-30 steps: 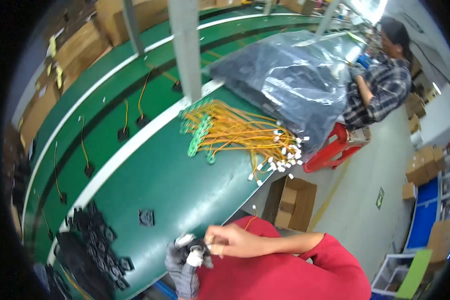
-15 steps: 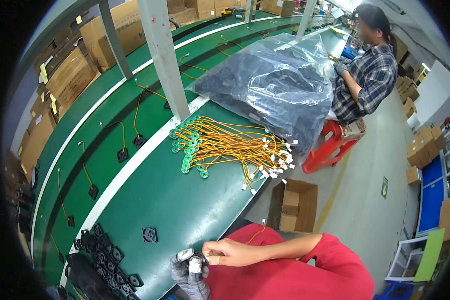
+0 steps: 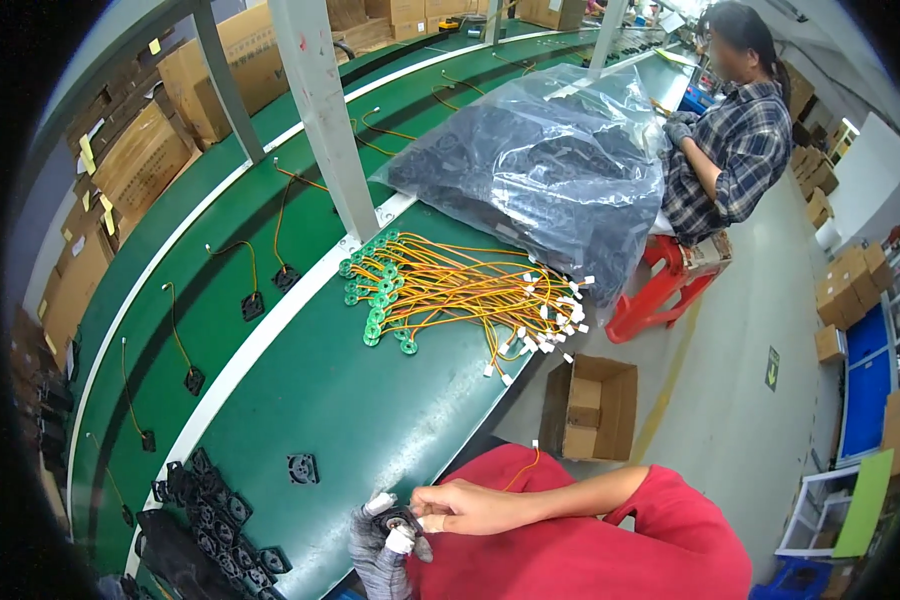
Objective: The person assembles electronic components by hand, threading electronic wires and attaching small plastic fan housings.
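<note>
— Benches first, please: what is the biggest thing?

— Green bench [image 3: 370, 420], long, running from near left to far right. Far on it lies a large clear plastic bag [image 3: 540, 170] of dark parts. Nearer, a bundle of orange wires [image 3: 460, 295] with white ends reaches the right edge of the bench. Beside the bench, on the floor at right, stands an open cardboard box [image 3: 590, 405].

— And the hands?

— Left hand [image 3: 380, 545], in a grey glove with white fingertips, is curled closed around a small black fan [image 3: 398, 522] at the near edge of the bench. Right hand [image 3: 465, 508], bare, has its fingers pinched together on the same fan. A thin orange lead [image 3: 525, 465] rises just behind the right hand.

— Where is free space?

— Bare green surface lies between the hands and the wire bundle, with one single fan [image 3: 303, 468] on it. A pile of black fans [image 3: 210, 520] crowds the near left. At far right another person [image 3: 730, 150] in a checked shirt sits, well apart.
</note>
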Demonstrator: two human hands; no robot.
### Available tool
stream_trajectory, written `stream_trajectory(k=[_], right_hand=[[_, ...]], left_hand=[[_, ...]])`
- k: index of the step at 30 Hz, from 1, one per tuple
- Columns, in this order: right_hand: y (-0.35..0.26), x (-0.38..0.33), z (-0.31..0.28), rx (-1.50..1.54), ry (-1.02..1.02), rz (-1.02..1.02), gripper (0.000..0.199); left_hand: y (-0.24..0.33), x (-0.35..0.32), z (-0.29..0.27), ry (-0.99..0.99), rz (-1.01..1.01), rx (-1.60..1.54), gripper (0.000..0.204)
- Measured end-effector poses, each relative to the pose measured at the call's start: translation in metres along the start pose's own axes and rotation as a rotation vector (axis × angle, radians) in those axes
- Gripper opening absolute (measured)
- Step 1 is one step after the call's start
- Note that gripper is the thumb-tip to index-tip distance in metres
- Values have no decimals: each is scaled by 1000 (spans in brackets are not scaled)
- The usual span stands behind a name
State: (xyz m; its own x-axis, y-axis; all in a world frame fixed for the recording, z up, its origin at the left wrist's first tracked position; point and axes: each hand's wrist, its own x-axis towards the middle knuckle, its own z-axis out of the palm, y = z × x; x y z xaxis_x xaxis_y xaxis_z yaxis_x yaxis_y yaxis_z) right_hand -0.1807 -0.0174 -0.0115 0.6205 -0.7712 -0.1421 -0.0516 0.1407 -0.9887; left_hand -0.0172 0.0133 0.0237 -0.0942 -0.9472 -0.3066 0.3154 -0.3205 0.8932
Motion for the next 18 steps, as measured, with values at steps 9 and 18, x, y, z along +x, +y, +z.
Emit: stream_trajectory(k=[9, 18], right_hand=[[0, 2, 2, -34, 5, 9, 21], [2, 2, 5, 168, -115, 9, 15]], left_hand=[[-5, 1, -3, 68, -9, -43, 27], [-8, 2, -7, 97, -20, -23, 41]])
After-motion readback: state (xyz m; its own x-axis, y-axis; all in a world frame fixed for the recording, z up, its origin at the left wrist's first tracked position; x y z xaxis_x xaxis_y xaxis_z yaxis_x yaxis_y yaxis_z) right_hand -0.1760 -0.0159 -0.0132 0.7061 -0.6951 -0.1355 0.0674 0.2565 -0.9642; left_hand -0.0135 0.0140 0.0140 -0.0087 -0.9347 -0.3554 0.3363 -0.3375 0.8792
